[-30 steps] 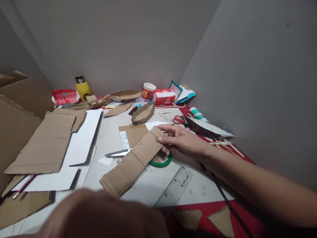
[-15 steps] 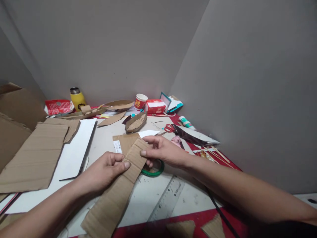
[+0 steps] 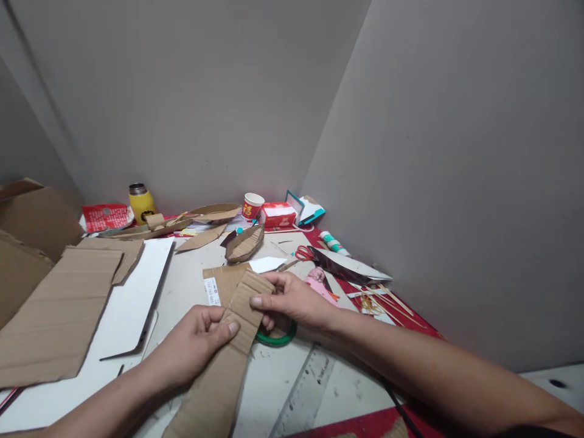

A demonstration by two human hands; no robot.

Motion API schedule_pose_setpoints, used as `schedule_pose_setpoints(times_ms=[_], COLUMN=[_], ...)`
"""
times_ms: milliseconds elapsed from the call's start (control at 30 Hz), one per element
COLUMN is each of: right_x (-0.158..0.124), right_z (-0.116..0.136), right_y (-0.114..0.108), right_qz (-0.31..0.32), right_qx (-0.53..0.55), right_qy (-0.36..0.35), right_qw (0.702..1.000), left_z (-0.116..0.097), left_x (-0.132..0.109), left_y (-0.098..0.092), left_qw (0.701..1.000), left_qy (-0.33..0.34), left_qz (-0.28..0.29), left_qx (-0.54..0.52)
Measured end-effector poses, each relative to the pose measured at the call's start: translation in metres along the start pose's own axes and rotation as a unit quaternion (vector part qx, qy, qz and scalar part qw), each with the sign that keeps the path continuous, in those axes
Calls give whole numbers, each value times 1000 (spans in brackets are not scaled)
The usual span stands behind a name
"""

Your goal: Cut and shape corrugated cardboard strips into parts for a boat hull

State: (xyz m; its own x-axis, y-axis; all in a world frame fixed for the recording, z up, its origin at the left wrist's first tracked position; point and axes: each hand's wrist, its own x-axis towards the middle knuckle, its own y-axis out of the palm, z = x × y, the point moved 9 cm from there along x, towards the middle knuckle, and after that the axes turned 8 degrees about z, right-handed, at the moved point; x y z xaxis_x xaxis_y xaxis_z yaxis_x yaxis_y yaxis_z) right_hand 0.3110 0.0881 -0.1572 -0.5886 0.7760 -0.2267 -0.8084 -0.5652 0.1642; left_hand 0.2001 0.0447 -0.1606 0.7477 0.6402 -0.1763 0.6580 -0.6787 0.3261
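A long strip of corrugated cardboard [image 3: 219,377] runs from the table's middle toward me. My left hand [image 3: 194,344] pinches its left edge, thumb on top. My right hand [image 3: 292,301] grips the strip's far end, fingers curled round it. Under my right hand lies a green tape ring [image 3: 276,339]. A flat cardboard piece with a white label [image 3: 214,286] lies just behind the strip.
A clear ruler [image 3: 303,395] lies near the front. Red-handled scissors [image 3: 303,252], a cardboard boat shape [image 3: 244,243], a glue tube [image 3: 333,243], wooden sticks [image 3: 387,298], a paper cup [image 3: 252,205] and a yellow flask [image 3: 140,204] stand behind. Big cardboard sheets [image 3: 55,310] fill the left.
My left hand came into view and took hold of the strip. Both hands have drawn the strip nearer to me, and the view has tilted upward.
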Motion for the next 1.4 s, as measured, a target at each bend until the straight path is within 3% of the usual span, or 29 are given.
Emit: schedule_pose_setpoints(times_ms=[133, 300, 433, 600, 833, 1033, 1233, 1400], right_x=[3, 4, 7, 8, 6, 8, 7, 9], right_z=[-8, 4, 8, -2, 7, 4, 6, 15], right_y=[5, 2, 0, 7, 9, 15, 13, 3], right_qz=[17, -14, -19, 6, -8, 14, -12, -61], right_qx=[10, -27, -16, -37, -63, -19, -40, 10], right_qy=[25, 10, -17, 9, -6, -5, -6, -62], right_qw=[999, 999, 1000, 999, 998, 1000, 999, 996], left_z=[-6, -3, -5, -14, -9, -10, -10, -3], left_x=[-1, 0, 1, 0, 0, 1, 0, -3], left_y=[1, -7, -8, -2, -5, -1, -4, -10], left_qw=[999, 999, 999, 997, 998, 998, 997, 998], left_qy=[46, 33, 37, 78, 54, 62, 61, 23], left_qz=[-3, -31, -18, -3, -32, -14, -36, -59], left_qx=[1, -7, 7, 18, -1, -13, -20, -29])
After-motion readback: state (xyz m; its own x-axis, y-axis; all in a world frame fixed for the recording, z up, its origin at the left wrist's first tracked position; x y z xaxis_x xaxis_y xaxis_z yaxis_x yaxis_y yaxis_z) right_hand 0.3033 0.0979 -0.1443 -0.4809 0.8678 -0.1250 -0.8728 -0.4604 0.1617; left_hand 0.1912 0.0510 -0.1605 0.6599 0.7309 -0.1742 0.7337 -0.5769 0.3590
